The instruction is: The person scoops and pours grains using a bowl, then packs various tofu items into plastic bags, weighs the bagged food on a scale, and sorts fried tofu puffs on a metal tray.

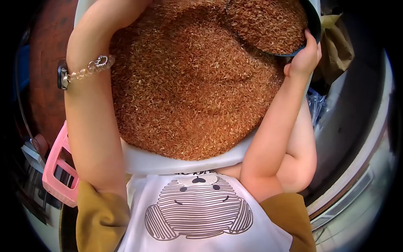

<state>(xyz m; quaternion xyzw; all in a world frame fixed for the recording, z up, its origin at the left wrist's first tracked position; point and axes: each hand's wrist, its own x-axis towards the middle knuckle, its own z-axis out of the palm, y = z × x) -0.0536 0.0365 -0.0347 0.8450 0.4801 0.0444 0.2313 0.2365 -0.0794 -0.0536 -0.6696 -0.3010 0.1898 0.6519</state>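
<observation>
My right hand (305,58) is closed on the rim of a dark blue bowl (315,21) at the upper right, with the thumb over the edge. Reddish-brown husk-like grain fills the bowl. More of this loose grain (189,92) lies in a wide heap in a white tub (184,164) in front of my body, and the bowl rests at or just over its far right part. At the upper left my left hand (113,17) bends inward over the heap's far side. The frame's top edge cuts off its fingers, so their grip is hidden.
A pink plastic frame (54,176) stands at the left, beside my left arm. Beyond the tub on the right are a brown bag (338,46) and some clear plastic wrapping (317,105). Reddish tiled floor (50,63) shows on the left.
</observation>
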